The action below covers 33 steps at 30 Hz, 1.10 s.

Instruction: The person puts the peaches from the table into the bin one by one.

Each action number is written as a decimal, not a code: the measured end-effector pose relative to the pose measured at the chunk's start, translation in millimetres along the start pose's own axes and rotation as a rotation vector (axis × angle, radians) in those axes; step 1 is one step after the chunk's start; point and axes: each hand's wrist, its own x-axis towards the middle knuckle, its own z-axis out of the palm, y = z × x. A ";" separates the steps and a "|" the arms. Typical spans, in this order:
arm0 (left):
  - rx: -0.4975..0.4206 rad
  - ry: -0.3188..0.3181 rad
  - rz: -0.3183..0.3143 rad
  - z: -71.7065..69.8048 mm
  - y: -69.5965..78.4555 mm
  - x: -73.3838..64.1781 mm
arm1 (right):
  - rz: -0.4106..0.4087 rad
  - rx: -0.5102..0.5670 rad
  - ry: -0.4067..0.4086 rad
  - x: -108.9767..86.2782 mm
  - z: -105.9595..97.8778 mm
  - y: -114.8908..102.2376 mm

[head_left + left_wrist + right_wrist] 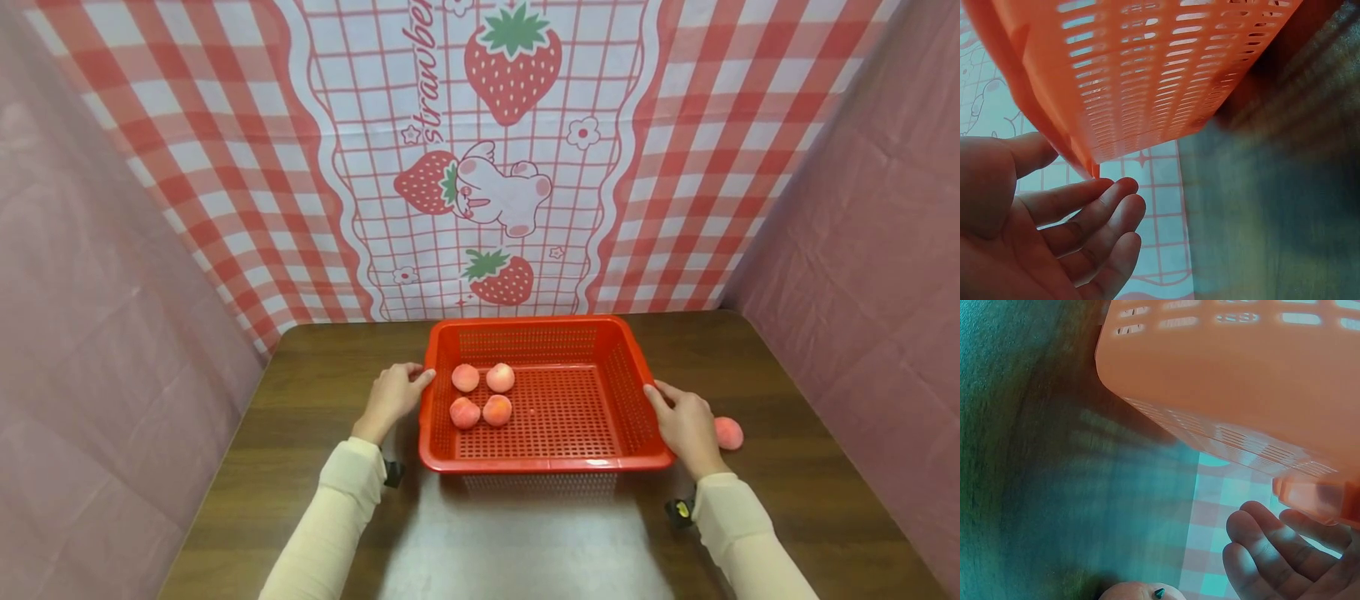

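Observation:
A red perforated plastic basket [551, 464] sits on the table, its longer side facing me. Several pinkish peaches [465, 378] are grouped in its left half. My left hand [393, 395] pinches the left rim, thumb above and index finger under it; the other fingers spread loosely beneath, as the left wrist view shows. At the opposite end my right hand [686, 423] grips the right rim with the thumb on top and fingers below. One more peach [728, 432] lies on the table just right of that hand, partly hidden by it.
The brown wooden table [300, 500] ends at a strawberry-print checked cloth [600, 167] behind the basket. Pink cloth hangs along both sides. Dark wrist cameras [680, 512] sit at both cuffs.

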 end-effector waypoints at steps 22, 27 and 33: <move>-0.090 0.031 -0.036 15.7 -2.9 -2.7 | 0.030 0.014 -0.033 0.2 -1.9 -0.5; -0.103 0.068 -0.034 19.7 -5.0 -5.0 | 0.030 0.017 -0.044 -0.4 -1.1 -0.8; -0.134 0.106 -0.041 24.7 -6.6 -7.3 | 0.037 0.022 -0.053 0.2 -1.1 -1.7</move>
